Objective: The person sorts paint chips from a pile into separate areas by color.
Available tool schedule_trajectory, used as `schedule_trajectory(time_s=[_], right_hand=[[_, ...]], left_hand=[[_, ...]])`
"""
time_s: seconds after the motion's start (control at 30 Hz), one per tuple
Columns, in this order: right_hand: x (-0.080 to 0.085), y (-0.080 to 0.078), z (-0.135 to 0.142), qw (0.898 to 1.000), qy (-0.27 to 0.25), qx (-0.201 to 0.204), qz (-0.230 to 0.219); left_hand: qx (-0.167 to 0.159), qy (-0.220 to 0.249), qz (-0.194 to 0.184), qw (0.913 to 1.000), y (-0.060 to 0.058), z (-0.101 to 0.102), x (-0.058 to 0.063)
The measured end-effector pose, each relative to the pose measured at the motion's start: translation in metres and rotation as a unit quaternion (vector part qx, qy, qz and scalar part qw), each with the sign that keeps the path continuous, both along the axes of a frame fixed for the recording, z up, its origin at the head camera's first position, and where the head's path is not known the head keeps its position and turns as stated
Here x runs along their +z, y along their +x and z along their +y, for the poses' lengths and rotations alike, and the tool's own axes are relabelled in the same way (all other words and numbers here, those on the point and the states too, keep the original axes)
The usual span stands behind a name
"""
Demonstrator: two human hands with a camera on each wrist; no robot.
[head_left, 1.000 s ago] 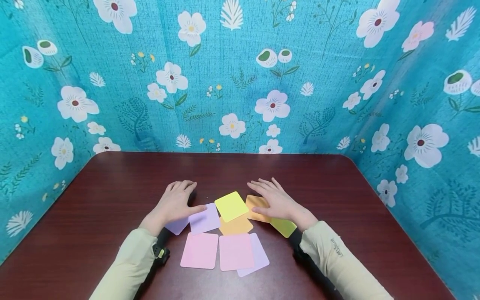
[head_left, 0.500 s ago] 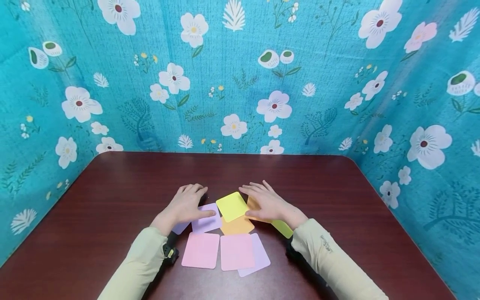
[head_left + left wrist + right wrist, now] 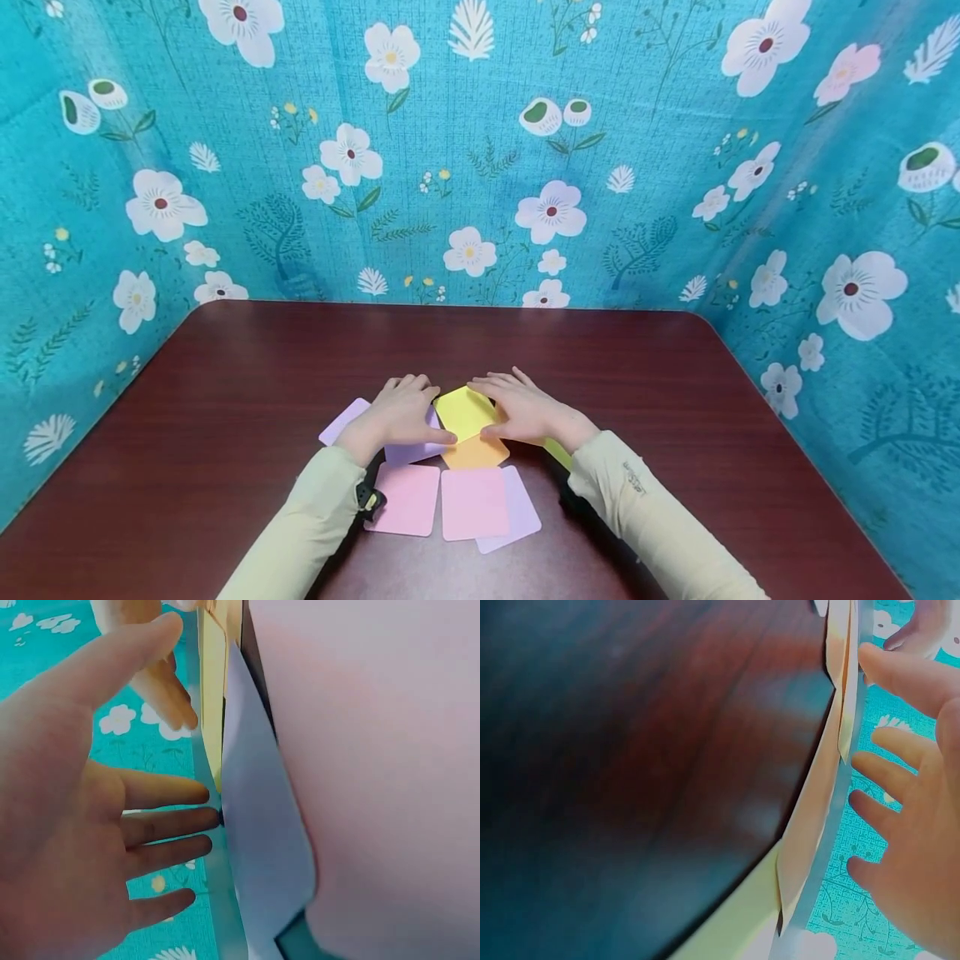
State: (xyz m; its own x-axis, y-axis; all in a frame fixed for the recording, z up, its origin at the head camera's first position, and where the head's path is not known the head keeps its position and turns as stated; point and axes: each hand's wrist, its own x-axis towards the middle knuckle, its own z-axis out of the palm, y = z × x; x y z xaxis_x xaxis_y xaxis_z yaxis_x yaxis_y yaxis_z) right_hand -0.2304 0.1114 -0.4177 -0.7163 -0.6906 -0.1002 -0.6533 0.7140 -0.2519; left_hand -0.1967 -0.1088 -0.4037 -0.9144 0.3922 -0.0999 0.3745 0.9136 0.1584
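My left hand (image 3: 399, 414) reaches over a purple square card (image 3: 414, 452), its fingers relaxed and the thumb pointing inward. Opposite it, my right hand (image 3: 527, 411) covers an orange card, hidden from above but showing as an orange card (image 3: 810, 817) in the right wrist view. Between the two hands lie a yellow card (image 3: 463, 412) and, partly under it, another orange card (image 3: 475, 452). Both wrist views show the fingers (image 3: 169, 825) spread a little above the cards, holding nothing. The thumbs come close over the middle orange card.
Nearer me lie two pink cards (image 3: 405, 500) (image 3: 474, 504), the right one overlapping a purple card (image 3: 517, 517). Another purple card (image 3: 347, 419) lies left of my left hand. A yellow-green card (image 3: 557, 452) shows under my right wrist. A flowered blue cloth (image 3: 450, 150) hangs behind the dark table (image 3: 247, 375).
Both hands have moved inward toward each other, above the middle cards. The left purple card has come into view from under the left hand, while the right orange card has become covered.
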Motion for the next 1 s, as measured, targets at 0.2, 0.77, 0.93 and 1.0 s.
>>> schedule_trajectory(time_s=[0.2,0.77,0.93,1.0], right_hand=[[-0.001,-0.004,-0.003,1.000,0.005,0.007,-0.020],[0.004,-0.009,-0.015,1.000,0.000,0.013,-0.008],[0.005,-0.012,-0.018,1.000,0.004,0.020,-0.005],[0.005,-0.013,-0.018,1.000,0.008,0.019,-0.003]], left_hand=[[0.004,-0.011,0.000,0.9999,-0.001,0.009,-0.002],[-0.007,-0.049,0.021,0.9986,-0.005,0.016,-0.005],[-0.010,-0.038,0.013,0.9991,-0.009,0.016,-0.003],[-0.011,-0.036,0.010,0.9992,-0.010,0.015,-0.003]])
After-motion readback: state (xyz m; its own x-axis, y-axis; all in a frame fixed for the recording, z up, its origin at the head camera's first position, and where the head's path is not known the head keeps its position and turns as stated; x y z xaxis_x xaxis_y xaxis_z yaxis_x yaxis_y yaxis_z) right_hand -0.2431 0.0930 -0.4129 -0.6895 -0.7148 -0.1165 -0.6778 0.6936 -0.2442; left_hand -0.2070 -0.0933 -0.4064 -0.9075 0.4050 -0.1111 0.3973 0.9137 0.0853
